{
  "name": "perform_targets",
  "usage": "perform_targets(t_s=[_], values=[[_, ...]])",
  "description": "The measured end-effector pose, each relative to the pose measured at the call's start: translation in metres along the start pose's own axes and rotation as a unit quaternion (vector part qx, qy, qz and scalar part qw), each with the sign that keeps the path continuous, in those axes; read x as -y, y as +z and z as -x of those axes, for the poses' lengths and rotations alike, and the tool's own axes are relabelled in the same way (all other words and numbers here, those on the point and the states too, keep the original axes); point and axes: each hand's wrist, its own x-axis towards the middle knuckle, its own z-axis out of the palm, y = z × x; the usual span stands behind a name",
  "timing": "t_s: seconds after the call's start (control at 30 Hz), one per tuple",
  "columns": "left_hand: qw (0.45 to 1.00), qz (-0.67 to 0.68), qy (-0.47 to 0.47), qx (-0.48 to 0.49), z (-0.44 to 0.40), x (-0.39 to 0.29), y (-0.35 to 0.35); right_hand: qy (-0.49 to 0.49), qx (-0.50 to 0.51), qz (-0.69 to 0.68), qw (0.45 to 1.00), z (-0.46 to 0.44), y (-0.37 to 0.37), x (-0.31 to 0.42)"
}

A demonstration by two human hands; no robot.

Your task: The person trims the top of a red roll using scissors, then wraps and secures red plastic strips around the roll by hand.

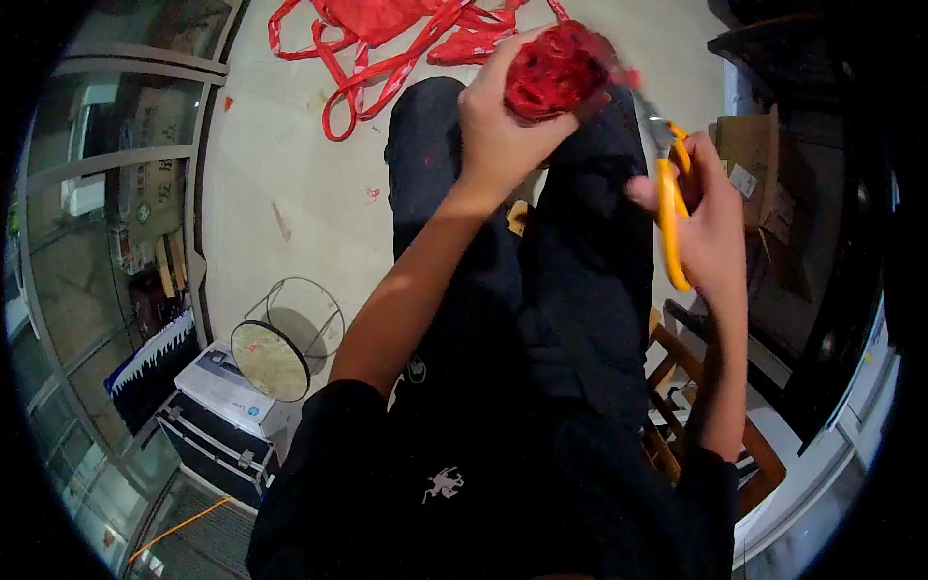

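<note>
My left hand (pixel 503 140) is wrapped round a crumpled, deep-red bundle (pixel 553 75), held above my knees. The bundle's right side is smeared by motion, and I cannot tell its exact kind. To the right, my right hand (pixel 710 222) is closed around yellow-handled scissors (pixel 669 227). Their metal blades point up and left toward the bundle, with a small red scrap near the blurred tip. Whether the blades touch the bundle is unclear.
Red cloth with long straps (pixel 387 24) lies on the floor ahead. At left are a round-topped stool (pixel 271 360), a white box (pixel 224 387) on a black case (pixel 208 445), and glass-paned doors. Cardboard boxes (pixel 749 155) and a wooden chair (pixel 764 474) stand at right.
</note>
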Motion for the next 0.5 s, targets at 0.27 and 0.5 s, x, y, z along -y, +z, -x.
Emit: perform_targets(t_s=[0.27, 0.5], values=[[0.999, 0.021, -0.002, 0.045, -0.009, -0.007, -0.026, 0.086, 0.177, -0.801, 0.566, 0.011, -0.002, -0.037], [0.956, -0.169, 0.059, 0.231, -0.044, -0.050, -0.043, 0.135, 0.069, -0.492, 0.857, 0.009, 0.034, -0.061]])
